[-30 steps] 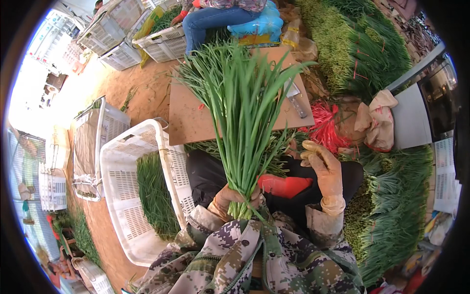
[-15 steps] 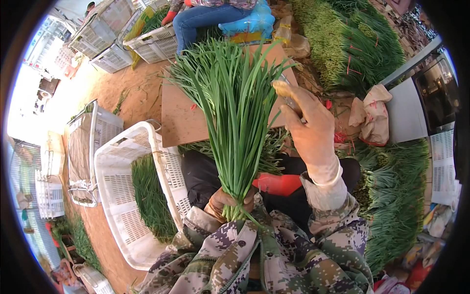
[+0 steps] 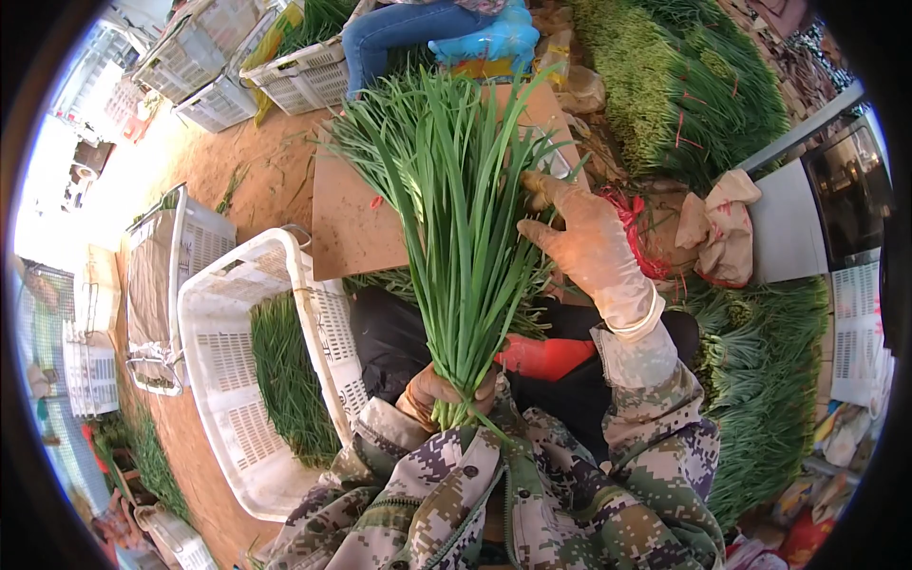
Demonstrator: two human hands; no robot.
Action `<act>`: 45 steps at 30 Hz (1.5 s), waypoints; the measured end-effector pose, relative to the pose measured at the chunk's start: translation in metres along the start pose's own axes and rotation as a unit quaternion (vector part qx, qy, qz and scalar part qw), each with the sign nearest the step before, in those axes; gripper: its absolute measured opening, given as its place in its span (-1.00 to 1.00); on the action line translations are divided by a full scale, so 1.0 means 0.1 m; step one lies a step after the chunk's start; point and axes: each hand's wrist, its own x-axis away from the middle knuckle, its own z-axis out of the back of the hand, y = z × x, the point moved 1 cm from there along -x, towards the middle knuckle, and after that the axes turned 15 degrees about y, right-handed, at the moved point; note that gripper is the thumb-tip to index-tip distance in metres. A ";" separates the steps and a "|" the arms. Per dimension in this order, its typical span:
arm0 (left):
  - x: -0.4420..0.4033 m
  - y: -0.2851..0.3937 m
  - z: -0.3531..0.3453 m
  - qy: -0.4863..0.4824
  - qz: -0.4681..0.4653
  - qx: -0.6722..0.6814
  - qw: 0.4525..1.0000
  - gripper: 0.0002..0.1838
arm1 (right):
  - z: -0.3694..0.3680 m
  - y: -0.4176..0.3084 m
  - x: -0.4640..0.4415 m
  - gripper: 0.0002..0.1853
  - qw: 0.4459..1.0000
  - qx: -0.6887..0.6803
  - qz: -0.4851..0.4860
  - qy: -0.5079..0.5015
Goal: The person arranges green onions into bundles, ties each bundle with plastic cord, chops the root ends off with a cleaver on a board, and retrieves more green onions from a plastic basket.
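My left hand [image 3: 427, 397], in a brownish glove, is wrapped round the pale stem ends of a bunch of garlic chives [image 3: 461, 256] close to my jacket. The long flat leaves fan upward and away from me. Beside the right edge of the leaves is my right hand [image 3: 584, 233], in a stained glove, with thumb and fingers apart and nothing visible between them. Its fingertips are close to the leaves; whether they touch is unclear. Beyond the bunch, more loose chives [image 3: 375, 138] lie on a brown board [image 3: 351, 233].
A white plastic basket [image 3: 214, 380] with chives inside stands at my left. Bundled chives [image 3: 765, 380] lie at my right, and a large pile [image 3: 655, 85] lies beyond. Red string [image 3: 641, 242] is near my right hand. A person in jeans [image 3: 389, 43] sits opposite.
My right hand has lowered slightly and turned toward the leaves, with its fingers nearer the bunch. My left hand keeps its hold on the stems.
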 end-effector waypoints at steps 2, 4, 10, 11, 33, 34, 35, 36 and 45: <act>0.02 0.01 -0.04 0.020 0.006 0.030 0.999 -0.09 | 0.01 -0.02 -0.01 -0.51 0.999 -0.034 -0.023 -0.011; 0.04 0.01 -0.03 0.030 0.003 0.028 0.999 -0.12 | 0.03 -0.06 -0.02 -0.60 0.998 -0.023 -0.048 -0.026; 0.05 -0.03 0.04 0.011 -0.003 0.051 0.999 -0.17 | -0.02 -0.06 -0.02 -0.74 0.997 -0.014 -0.068 -0.031; 0.05 -0.04 0.03 0.008 -0.001 0.067 0.998 -0.15 | -0.02 -0.07 -0.03 -0.74 0.997 -0.014 -0.066 -0.032; 0.08 -0.05 -0.03 -0.011 0.018 0.053 0.998 -0.02 | 0.04 -0.22 -0.09 -0.41 0.997 0.067 -0.013 -0.028; 0.08 -0.05 -0.02 -0.011 0.019 0.048 0.999 -0.03 | 0.04 -0.20 -0.09 -0.43 0.997 0.072 -0.002 -0.017; 0.08 -0.05 -0.01 -0.010 0.019 0.042 0.999 -0.04 | 0.03 -0.17 -0.09 -0.46 0.997 0.079 0.009 -0.006; 0.08 -0.05 -0.01 -0.010 0.018 0.042 0.999 -0.04 | 0.04 -0.14 -0.10 -0.51 0.999 0.029 -0.003 -0.026; 0.11 -0.05 0.00 -0.003 0.025 0.027 0.999 -0.02 | 0.13 -0.25 -0.20 -0.72 0.986 -0.070 -0.113 -0.105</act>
